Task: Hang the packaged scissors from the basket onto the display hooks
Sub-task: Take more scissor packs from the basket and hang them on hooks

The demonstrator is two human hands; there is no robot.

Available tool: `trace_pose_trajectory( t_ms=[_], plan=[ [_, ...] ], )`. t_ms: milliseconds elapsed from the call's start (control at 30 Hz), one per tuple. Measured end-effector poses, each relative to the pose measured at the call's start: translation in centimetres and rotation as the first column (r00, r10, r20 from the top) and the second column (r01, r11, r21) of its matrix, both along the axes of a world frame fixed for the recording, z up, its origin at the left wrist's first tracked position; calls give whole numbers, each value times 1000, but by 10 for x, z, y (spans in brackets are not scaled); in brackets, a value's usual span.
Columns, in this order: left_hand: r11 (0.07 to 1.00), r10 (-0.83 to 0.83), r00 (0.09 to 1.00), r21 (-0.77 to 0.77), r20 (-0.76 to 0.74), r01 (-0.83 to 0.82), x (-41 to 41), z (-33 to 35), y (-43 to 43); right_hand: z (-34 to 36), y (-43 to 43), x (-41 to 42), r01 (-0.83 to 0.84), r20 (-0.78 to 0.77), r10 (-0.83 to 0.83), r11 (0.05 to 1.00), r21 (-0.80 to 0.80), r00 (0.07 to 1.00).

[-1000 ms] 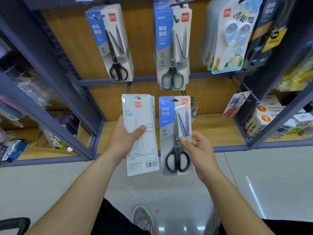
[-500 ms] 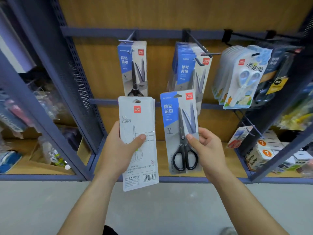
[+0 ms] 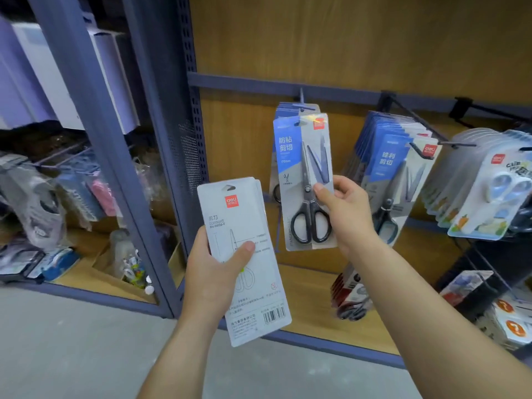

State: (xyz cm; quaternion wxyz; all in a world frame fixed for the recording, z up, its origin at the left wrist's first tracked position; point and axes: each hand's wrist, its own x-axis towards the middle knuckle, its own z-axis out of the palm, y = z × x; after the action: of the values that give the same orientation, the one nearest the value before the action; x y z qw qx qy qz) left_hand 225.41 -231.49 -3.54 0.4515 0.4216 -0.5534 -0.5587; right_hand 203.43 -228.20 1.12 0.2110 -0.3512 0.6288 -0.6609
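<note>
My right hand (image 3: 344, 217) pinches a blue-and-grey pack of black-handled scissors (image 3: 305, 182) by its right edge and holds it upright. Its top hang hole sits level with the tip of a display hook (image 3: 302, 106) that carries matching packs behind it. My left hand (image 3: 214, 272) grips a stack of white scissors packs (image 3: 244, 226), backs facing me, lower and to the left. The basket is out of view.
More hooks to the right carry blue scissors packs (image 3: 388, 168) and rounded children's scissors packs (image 3: 486, 185). A blue perforated upright (image 3: 184, 139) stands left of the hook. The wooden shelf (image 3: 311, 306) below bears red-topped packs. Cluttered shelves fill the left bay.
The view swung left and closer to the shelf. My right hand raised its pack up to the leftmost hook. My left hand kept its stack and stayed low.
</note>
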Motion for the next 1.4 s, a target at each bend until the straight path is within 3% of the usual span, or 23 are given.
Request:
trace_pose_trajectory(
  t_ms=[233,433,500,600,667,733,800,1000,1200,1400],
  plan=[
    [999,-30,999,10,-27,30,-3,-2,-1,-8,-29,2,114,-27,-114,993,6,993],
    [999,-30,999,32,-36,32,-6,-5,2,-5,-73,-12,208,-111,-190,960,186,975],
    [999,-22,999,45,-39,24,-5,-7,1,-8,-66,-7,230,-166,-193,941,249,967],
    [998,-8,998,62,-58,12,-6,-10,-1,-15,-26,18,227,-237,-179,955,193,955],
    [998,1,997,69,-72,4,-9,-11,-2,-28,8,40,30,-124,-6,980,198,992],
    [997,14,997,76,-74,-8,-12,-13,-3,-42,39,63,-232,54,225,943,240,973],
    [997,2,998,78,-68,4,-16,-14,-1,-55,58,78,-320,105,303,910,262,947],
    [990,-16,985,136,-171,39,-22,-10,9,-68,61,78,-116,179,84,977,179,980],
    [999,22,998,29,-51,-20,-20,-13,10,-66,63,69,-62,417,15,993,99,909],
    [997,51,996,56,-78,-46,-14,-10,11,-57,79,45,-46,298,0,988,145,955]
  ],
)
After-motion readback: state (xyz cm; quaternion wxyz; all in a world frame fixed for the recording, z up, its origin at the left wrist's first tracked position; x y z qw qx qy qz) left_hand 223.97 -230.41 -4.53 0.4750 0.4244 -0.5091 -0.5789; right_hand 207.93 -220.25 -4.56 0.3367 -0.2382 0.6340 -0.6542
